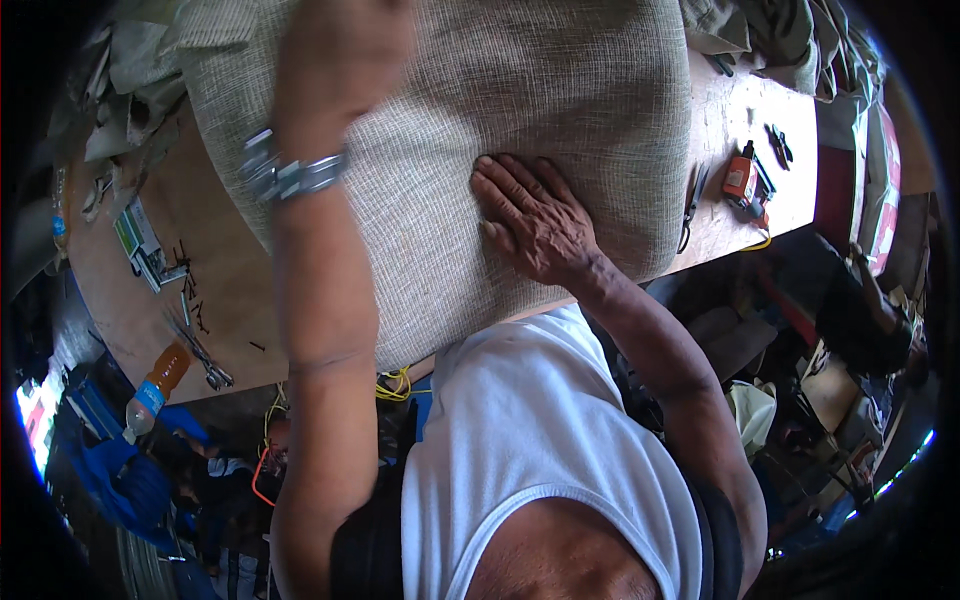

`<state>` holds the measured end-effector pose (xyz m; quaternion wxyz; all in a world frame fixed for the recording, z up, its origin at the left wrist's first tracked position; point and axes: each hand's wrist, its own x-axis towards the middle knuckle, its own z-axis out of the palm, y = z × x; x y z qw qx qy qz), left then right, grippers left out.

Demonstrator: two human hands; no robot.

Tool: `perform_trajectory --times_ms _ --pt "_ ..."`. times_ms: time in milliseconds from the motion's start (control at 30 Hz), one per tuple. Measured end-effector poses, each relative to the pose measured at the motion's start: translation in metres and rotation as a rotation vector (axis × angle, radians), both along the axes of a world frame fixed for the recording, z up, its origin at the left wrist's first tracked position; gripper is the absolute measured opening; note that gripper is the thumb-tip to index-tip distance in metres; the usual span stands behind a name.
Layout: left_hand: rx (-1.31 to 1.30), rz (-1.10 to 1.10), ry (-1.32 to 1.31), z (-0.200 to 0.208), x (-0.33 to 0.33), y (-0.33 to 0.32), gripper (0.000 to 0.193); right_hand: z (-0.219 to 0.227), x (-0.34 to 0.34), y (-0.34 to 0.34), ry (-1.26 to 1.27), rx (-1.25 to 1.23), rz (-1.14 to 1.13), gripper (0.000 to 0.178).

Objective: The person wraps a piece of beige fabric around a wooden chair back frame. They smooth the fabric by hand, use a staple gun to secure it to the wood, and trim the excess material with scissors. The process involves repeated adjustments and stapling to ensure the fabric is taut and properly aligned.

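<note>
A large padded piece covered in beige-grey woven fabric (430, 240) lies across the table in front of me. My right hand (537, 218) rests palm down on it, right of the middle, fingers stretched out and somewhat spread. My left hand (350, 50) reaches over the far part of the fabric at the top edge of the view. It is smeared by motion, and its fingers are cut off, so what it holds, if anything, does not show. A metal-banded watch (295, 170) circles the left wrist.
On the wooden table (225, 270) at left lie scissors (205, 355), a small box (140, 235) and scattered dark screws (195, 305). A bottle of orange liquid (160, 385) is near the edge. Right are black-handled scissors (690, 208), an orange-red tool (742, 178) and pliers (780, 146).
</note>
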<state>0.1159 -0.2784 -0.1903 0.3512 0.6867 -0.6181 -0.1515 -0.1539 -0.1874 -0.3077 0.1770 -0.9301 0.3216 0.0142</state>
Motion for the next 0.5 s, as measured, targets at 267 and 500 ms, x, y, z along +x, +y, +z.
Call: perform_trajectory --times_ms 267,500 --pt "-0.497 0.900 -0.233 -0.021 0.133 0.045 0.055 -0.006 0.004 -0.009 0.045 -0.022 0.024 0.059" --pt "-1.283 0.449 -0.462 0.123 0.107 -0.017 0.032 0.001 -0.002 -0.010 -0.190 -0.150 0.027 0.055"
